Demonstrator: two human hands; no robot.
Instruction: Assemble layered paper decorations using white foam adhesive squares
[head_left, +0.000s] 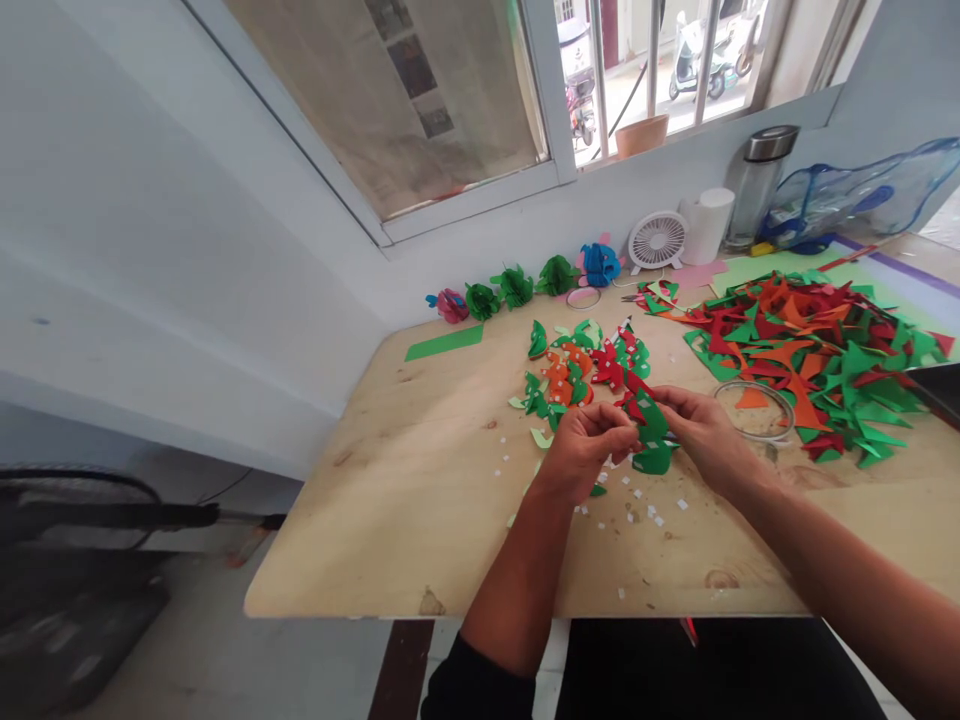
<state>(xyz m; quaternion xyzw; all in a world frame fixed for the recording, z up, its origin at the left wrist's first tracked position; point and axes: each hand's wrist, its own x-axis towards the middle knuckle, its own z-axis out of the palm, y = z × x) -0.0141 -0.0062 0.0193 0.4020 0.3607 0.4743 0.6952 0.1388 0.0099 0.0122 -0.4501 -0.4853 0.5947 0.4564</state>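
Observation:
Over the middle of the wooden table point(360, 500) my right hand point(701, 430) grips a folded green and red paper piece point(652, 455) with small white squares stuck on it. My left hand point(592, 445) is closed in a pinch at the left edge of that piece; whatever sits between its fingertips is too small to make out. Just beyond my hands lie orange paper pieces point(559, 378), red paper pieces point(606, 366) and green folded ones, several with white squares on them. White paper bits point(652, 517) are scattered below my hands.
A heap of red, orange and green paper scraps point(795, 350) covers the right side, with a tape roll point(754, 410) at its edge. Along the wall stand paper flowers point(516, 287), a small fan point(658, 242), a white cylinder point(709, 225) and a glass bottle point(757, 190). A green strip point(444, 343) lies left.

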